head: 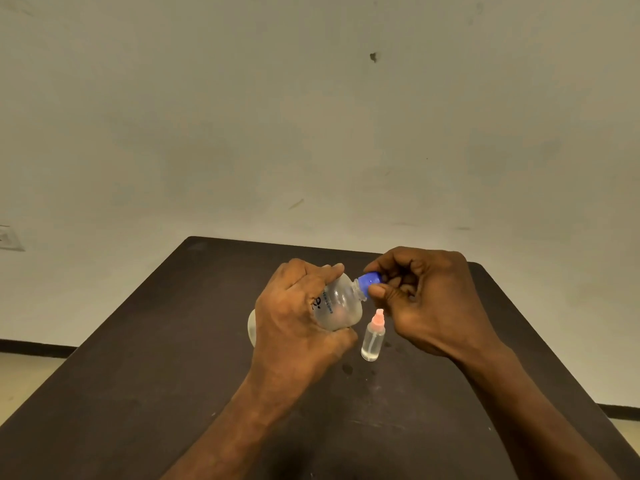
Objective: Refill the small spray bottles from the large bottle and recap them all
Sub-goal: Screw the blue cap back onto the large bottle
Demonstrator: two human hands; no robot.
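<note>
Above the dark matte table (138, 375), the left hand (294, 320) wraps curled fingers round a tilted clear rounded plastic bottle (341, 303); the right hand (426, 299) pinches its ribbed blue cap (370, 280); a small clear pink-nozzled spray bottle (373, 337) stands upright just below

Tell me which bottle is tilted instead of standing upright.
The large bottle with the blue cap, gripped by the left hand, is tilted. The small bottle with the pink top stands upright on the table.

Clear large bottle (337, 303) with dark print, blue cap (370, 280), clear small spray bottle (373, 341) with pink nozzle (378, 318), dark brown table (138, 375), off-white wall (311, 116)
</note>
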